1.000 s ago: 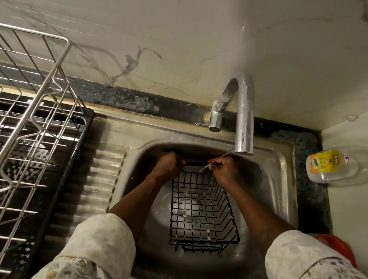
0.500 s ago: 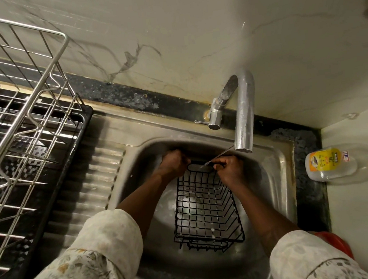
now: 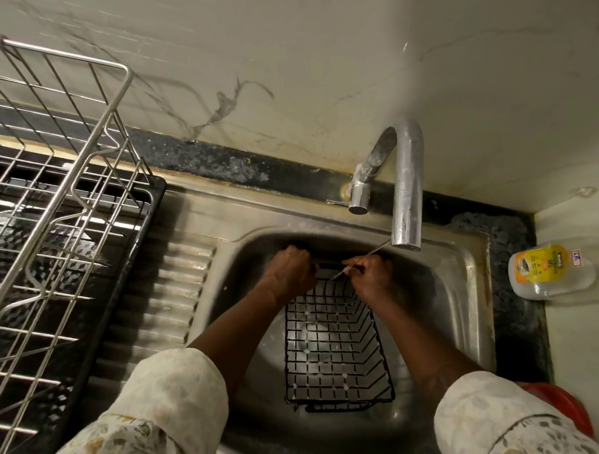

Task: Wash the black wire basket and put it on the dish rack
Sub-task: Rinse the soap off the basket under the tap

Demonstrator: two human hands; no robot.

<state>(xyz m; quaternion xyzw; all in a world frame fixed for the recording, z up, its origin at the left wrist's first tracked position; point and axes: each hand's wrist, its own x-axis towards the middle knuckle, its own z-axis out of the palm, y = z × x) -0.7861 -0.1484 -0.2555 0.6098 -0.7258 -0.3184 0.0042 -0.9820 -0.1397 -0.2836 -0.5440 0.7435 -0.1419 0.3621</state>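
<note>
One black wire basket (image 3: 336,353), left hand (image 3: 291,272) gripping rim, right hand (image 3: 373,275) pinching rod (image 3: 377,249)

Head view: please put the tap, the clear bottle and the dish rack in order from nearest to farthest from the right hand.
1. Tap, just above and behind the right hand.
2. Clear bottle, far to the right.
3. Dish rack, far left, beyond the drainboard.

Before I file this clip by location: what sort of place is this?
Most likely a home kitchen's washing-up corner: a steel sink, a faucet over it, and a wire dish rack beside it.
</note>
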